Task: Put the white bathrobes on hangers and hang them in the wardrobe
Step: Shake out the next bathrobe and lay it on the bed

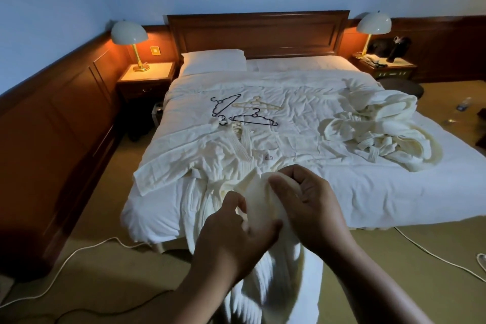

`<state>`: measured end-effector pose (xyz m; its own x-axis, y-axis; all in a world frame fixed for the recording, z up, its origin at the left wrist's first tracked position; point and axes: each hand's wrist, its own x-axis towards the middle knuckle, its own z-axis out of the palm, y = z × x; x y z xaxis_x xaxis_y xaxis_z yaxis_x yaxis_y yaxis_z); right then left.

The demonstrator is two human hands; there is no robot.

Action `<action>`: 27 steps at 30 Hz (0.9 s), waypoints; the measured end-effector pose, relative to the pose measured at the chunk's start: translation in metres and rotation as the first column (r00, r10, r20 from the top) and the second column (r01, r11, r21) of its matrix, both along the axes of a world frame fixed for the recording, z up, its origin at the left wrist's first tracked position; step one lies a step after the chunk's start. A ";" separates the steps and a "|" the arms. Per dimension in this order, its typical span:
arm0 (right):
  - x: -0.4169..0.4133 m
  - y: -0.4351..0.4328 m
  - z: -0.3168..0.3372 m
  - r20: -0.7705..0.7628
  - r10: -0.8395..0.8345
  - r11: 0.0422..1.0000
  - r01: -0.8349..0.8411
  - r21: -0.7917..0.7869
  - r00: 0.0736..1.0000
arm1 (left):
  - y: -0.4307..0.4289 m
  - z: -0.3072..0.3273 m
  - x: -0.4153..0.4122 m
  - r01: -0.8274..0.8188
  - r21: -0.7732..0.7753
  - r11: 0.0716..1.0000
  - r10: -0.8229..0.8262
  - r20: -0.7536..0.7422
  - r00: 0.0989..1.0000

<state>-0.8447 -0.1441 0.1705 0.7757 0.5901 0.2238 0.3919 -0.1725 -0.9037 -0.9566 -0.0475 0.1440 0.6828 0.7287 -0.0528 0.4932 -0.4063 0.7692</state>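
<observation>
A white bathrobe (200, 158) lies spread on the near left of the bed (368, 192), collar toward the hangers, its lower part hanging over the foot. A hanger hook shows at its collar. My left hand (234, 229) and right hand (305, 205) both grip a bunched fold of this robe above the bed's edge. A heap of more white bathrobes (378, 129) lies on the bed's right side. Two dark hangers (223, 106) (253, 119) and a pale one (253, 104) lie in the bed's middle. No wardrobe is in view.
Bedside tables with lit lamps (131, 45) (373, 31) flank the wooden headboard (257, 31). Wood panelling runs along the left wall. White cables (86, 247) trail over the carpet left and right. A bottle (462, 104) lies on the floor at the far right.
</observation>
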 end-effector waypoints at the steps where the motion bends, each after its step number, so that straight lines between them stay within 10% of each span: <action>1: 0.000 0.000 0.001 -0.006 -0.025 1.000 0.025 -0.001 1.000 | -0.004 0.001 0.000 -0.016 0.080 0.997 0.011 0.055 0.998; 9: -0.001 -0.005 0.010 -0.164 -0.031 0.999 0.038 0.039 0.986 | 0.002 0.007 0.006 0.061 0.247 0.967 -0.051 -0.047 0.998; 14: 0.037 -0.019 0.008 -0.131 -0.200 0.980 0.195 -0.051 0.971 | 0.013 0.005 -0.004 0.049 0.394 0.918 -0.147 0.223 0.964; 20: 0.087 -0.056 0.010 0.051 -0.486 0.865 0.489 -0.116 0.872 | 0.102 -0.012 -0.043 0.000 0.198 0.980 0.029 -0.146 0.989; 23: 0.038 -0.030 -0.004 0.223 -0.117 0.956 0.171 -0.240 0.968 | 0.112 -0.024 -0.040 -0.046 0.219 0.975 0.057 -0.047 0.997; 25: -0.007 -0.013 -0.007 0.091 0.434 0.787 -0.328 -0.523 0.896 | 0.103 -0.027 -0.032 -0.108 0.199 0.974 0.104 0.030 0.994; 27: -0.001 -0.004 -0.013 0.003 0.569 0.654 -0.450 -0.608 0.823 | 0.099 -0.029 -0.038 -0.197 0.168 0.966 0.176 0.128 0.976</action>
